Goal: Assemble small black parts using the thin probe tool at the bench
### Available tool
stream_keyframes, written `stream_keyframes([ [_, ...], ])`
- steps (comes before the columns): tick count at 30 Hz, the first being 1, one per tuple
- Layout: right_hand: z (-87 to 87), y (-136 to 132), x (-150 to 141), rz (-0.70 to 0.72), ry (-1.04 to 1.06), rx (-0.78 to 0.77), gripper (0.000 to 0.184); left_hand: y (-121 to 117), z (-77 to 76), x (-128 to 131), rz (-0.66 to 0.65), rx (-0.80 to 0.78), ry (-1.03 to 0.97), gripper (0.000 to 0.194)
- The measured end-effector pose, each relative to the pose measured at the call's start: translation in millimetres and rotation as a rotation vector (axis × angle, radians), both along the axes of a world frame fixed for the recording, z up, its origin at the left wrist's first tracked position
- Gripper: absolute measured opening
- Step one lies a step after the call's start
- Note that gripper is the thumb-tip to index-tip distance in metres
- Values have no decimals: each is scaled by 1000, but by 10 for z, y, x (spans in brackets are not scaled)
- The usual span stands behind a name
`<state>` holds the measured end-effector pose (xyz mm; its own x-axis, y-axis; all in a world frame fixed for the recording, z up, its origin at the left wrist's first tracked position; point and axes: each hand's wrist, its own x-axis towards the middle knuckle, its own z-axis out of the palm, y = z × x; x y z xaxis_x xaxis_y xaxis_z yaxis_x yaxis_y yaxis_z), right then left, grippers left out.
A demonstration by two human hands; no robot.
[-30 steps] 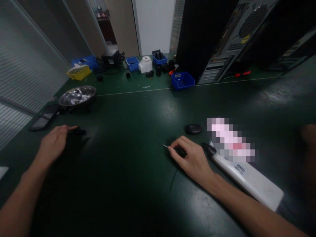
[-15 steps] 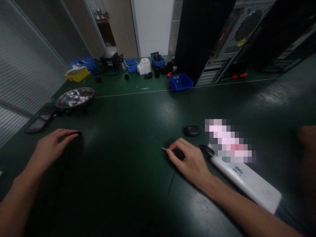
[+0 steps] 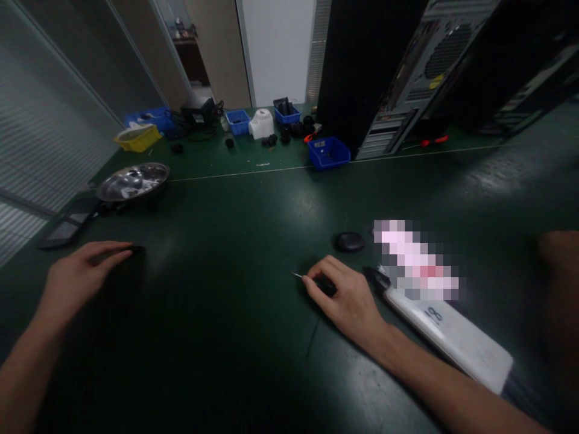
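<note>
At the left of the dark green table, my left hand pinches a small dark piece between thumb and fingers; its kind is too dim to make out. My right hand rests near the middle, its fingertips closed on a thin metal-tipped tool. Most of that tool is hidden in the fingers. A black computer mouse lies just beyond my right hand. Right beside this hand is a long white block marked 18, with a black end piece at its near-hand end.
A shiny metal bowl stands at the left, near a dark flat tablet-like thing. Along the back are a yellow bin, a blue bin and a black computer case. Another person's arm shows at the right edge.
My left hand has shifted slightly left and down, with the dark piece still pinched. My right hand keeps its grip almost in place. The whole view has moved a little.
</note>
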<state>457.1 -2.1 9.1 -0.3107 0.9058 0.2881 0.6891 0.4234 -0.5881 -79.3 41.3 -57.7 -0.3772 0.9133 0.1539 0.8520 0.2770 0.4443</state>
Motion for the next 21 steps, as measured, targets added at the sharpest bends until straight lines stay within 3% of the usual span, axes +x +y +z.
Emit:
stream_keyframes([
  [10, -16, 11, 1, -7, -3, 14, 13, -158, -1, 334, -82, 295, 149, 48],
  [21, -12, 4, 0, -2, 5, 29, 13, -121, -27, 349, -18, 320, 142, 43],
])
